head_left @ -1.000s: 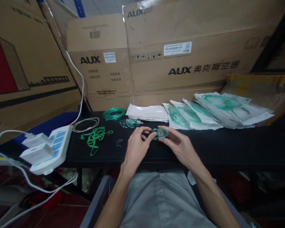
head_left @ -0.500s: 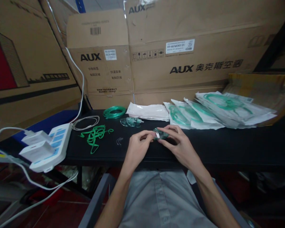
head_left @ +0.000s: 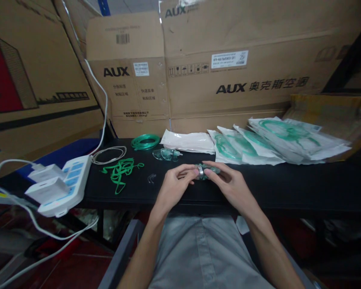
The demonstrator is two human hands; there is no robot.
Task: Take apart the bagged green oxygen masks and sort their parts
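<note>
Between both hands, just over the front of the black table, is a translucent green oxygen mask (head_left: 212,170) with a silver metal strip (head_left: 201,171). My left hand (head_left: 178,182) pinches its left end, thumb close beside the strip. My right hand (head_left: 227,180) grips the other side, its thumb pressed near the strip and fingers behind. Much of the mask is covered by fingers. Left of the hands lie a small clear curved piece (head_left: 151,178) and a tangled green elastic strap (head_left: 122,170). Farther back are clear-green plastic mask parts (head_left: 167,154).
Coiled green tubing (head_left: 145,142) and a white package (head_left: 188,141) lie at the back. Several sealed packs (head_left: 301,138) with green contents overlap on the right. A power strip (head_left: 72,178) with chargers and cables stands left. Cardboard boxes (head_left: 237,40) wall off the rear.
The mask has shifted slightly right and turned in my fingers. My right thumb has moved up onto it beside the metal strip, and my left fingers have curled further around it.
</note>
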